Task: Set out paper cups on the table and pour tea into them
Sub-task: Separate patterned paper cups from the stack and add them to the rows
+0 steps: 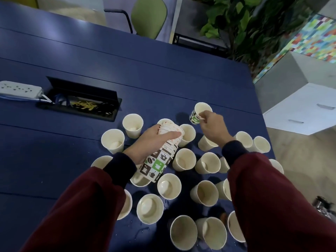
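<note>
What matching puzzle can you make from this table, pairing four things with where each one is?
Things:
1. stack of paper cups
2. single paper cup
3. power strip
4. green chair

Places:
A. beyond the far edge of the table
B. pinched at the rim by the right hand
C. gripped by the left hand
D. at the table's far left

Pairs: 1-C, 2-B, 3-D, 4-A

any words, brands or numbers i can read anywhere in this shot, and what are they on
None: no text in this view can be read.
stack of cups: printed squares show cup and coffee-bean pictures, no words.
single cup: same picture pattern, no words visible.
power strip: any markings are too blurred to read.
colourful panel: coloured blocks only, no lettering.
</note>
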The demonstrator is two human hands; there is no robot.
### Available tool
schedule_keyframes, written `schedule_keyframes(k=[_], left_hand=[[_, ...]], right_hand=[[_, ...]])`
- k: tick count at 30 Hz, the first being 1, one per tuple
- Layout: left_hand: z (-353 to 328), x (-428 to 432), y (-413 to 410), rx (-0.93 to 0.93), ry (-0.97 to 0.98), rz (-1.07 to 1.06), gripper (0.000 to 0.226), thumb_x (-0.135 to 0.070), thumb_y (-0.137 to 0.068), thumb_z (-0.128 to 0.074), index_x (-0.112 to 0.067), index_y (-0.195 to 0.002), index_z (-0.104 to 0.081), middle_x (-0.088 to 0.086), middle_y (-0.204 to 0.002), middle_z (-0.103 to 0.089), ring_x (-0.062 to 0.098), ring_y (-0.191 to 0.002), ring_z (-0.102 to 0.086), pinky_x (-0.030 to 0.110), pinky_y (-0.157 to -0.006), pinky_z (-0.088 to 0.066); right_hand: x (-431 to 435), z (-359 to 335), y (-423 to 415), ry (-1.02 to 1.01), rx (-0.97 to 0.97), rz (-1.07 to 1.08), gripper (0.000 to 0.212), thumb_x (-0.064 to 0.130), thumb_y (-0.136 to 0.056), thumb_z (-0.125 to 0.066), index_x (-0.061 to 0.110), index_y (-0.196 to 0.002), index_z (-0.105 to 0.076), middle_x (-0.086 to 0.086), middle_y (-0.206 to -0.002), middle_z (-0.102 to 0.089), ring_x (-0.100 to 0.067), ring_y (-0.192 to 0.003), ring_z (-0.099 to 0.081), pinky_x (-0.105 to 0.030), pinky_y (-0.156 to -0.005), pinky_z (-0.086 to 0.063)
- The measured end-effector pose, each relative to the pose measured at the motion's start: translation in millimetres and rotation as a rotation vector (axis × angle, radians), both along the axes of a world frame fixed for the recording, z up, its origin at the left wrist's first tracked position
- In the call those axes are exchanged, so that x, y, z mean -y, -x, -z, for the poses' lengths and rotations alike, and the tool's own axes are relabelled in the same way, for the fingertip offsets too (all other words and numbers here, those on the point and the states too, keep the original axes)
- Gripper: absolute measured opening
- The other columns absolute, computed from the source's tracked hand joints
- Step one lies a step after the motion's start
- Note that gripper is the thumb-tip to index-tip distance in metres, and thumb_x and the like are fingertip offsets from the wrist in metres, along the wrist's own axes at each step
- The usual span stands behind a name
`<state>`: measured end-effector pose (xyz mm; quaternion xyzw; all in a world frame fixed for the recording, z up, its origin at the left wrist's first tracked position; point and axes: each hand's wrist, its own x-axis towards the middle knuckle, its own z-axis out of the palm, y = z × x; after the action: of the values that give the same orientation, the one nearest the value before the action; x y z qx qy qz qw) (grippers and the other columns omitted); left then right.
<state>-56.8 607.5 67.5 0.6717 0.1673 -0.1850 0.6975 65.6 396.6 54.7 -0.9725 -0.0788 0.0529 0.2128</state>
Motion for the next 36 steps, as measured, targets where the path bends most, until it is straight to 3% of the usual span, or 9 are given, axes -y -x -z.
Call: schedule_keyframes(k=[3,7,11,15,18,21,28,32,36], left_hand=[[3.0,-3.3,-4.4,-0.046,0.022,-0.031,0.067,-0.055,-0.065,-0.084,-0.020,-0.114,-0.056,0.004,-0.100,-0.075,0.022,-0.085,-0.075,0.045,-0.077,-0.062],[4.1,-7.4,-4.5,-0.062,0.039,-0.066,0.056,-0.043,-0.076,-0.082,-0.016,-0.117,-0.054,0.006,-0.097,-0.075,0.022,-0.080,-0.075,0.040,-0.071,-0.062],[3.6,-10.9,-0.1,-0.076,0.029,-0.025,0.051,-0.044,-0.073,-0.083,-0.022,-0.112,-0.058,0.006,-0.095,-0.075,0.027,-0.080,-0.075,0.048,-0.069,-0.062],[-2.5,-9.4,7.7,-0.012,-0.046,0.010,0.040,-0.044,-0.077,-0.079,-0.027,-0.108,-0.061,-0.002,-0.089,-0.076,0.017,-0.077,-0.075,0.032,-0.065,-0.060],[-9.4,-2.6,17.1,0.048,-0.149,0.060,0.038,-0.048,-0.076,-0.078,-0.030,-0.106,-0.064,-0.009,-0.091,-0.075,0.011,-0.081,-0.073,0.031,-0.074,-0.059],[-18.2,8.0,31.9,0.110,-0.226,0.121,0.034,-0.048,-0.075,-0.079,-0.029,-0.100,-0.067,-0.014,-0.086,-0.072,0.001,-0.077,-0.067,0.022,-0.069,-0.049],[-32.5,36.1,82.7,0.228,-0.554,0.194,0.045,-0.061,-0.065,-0.074,-0.033,-0.097,-0.060,-0.012,-0.090,-0.065,0.005,-0.082,-0.061,0.029,-0.067,-0.047],[-41.7,50.4,115.9,0.283,-0.739,0.207,0.048,-0.061,-0.071,-0.074,-0.032,-0.103,-0.056,-0.014,-0.084,-0.059,0.005,-0.077,-0.056,0.022,-0.059,-0.040],[-36.5,53.3,146.5,0.269,-0.754,0.182,0.061,-0.069,-0.067,-0.074,-0.031,-0.111,-0.057,-0.013,-0.089,-0.062,0.015,-0.087,-0.060,0.032,-0.073,-0.050]], right_hand=[[-8.4,11.5,-4.7,0.017,-0.154,0.021,0.036,0.025,-0.104,-0.051,0.001,-0.128,-0.059,-0.026,-0.122,-0.065,-0.043,-0.113,-0.060,-0.036,-0.088,-0.046],[-15.5,16.0,-8.4,0.079,-0.261,-0.032,0.035,0.024,-0.106,-0.042,0.004,-0.127,-0.062,-0.025,-0.122,-0.064,-0.044,-0.116,-0.057,-0.038,-0.090,-0.044],[-13.1,10.2,-5.9,0.132,-0.150,-0.025,0.033,0.016,-0.102,-0.040,-0.001,-0.114,-0.066,-0.025,-0.111,-0.069,-0.045,-0.103,-0.060,-0.045,-0.085,-0.049],[-15.2,-20.2,25.5,-0.068,0.050,0.079,0.032,0.019,-0.100,-0.045,0.011,-0.118,-0.070,-0.009,-0.113,-0.073,-0.031,-0.102,-0.066,-0.038,-0.086,-0.050],[-21.7,-45.9,71.9,-0.322,0.019,0.002,0.022,0.027,-0.100,-0.052,0.019,-0.100,-0.073,0.006,-0.092,-0.075,-0.018,-0.077,-0.069,-0.035,-0.075,-0.054],[-27.8,-63.5,121.0,-0.389,-0.057,-0.114,0.028,0.029,-0.103,-0.056,0.014,-0.085,-0.071,0.018,-0.063,-0.064,-0.003,-0.056,-0.053,-0.023,-0.060,-0.044],[-4.8,-68.2,181.0,-0.396,-0.027,-0.109,0.026,0.025,-0.102,-0.057,0.013,-0.079,-0.063,0.001,-0.069,-0.067,-0.010,-0.058,-0.056,-0.029,-0.059,-0.046],[10.5,-70.8,204.3,-0.400,0.064,-0.038,0.028,0.024,-0.104,-0.053,0.016,-0.078,-0.058,0.004,-0.065,-0.062,-0.005,-0.050,-0.058,-0.020,-0.052,-0.042],[30.8,-65.1,224.6,-0.485,0.123,0.022,0.024,0.027,-0.104,-0.053,0.018,-0.083,-0.061,0.003,-0.072,-0.069,-0.007,-0.065,-0.065,-0.037,-0.066,-0.055]])
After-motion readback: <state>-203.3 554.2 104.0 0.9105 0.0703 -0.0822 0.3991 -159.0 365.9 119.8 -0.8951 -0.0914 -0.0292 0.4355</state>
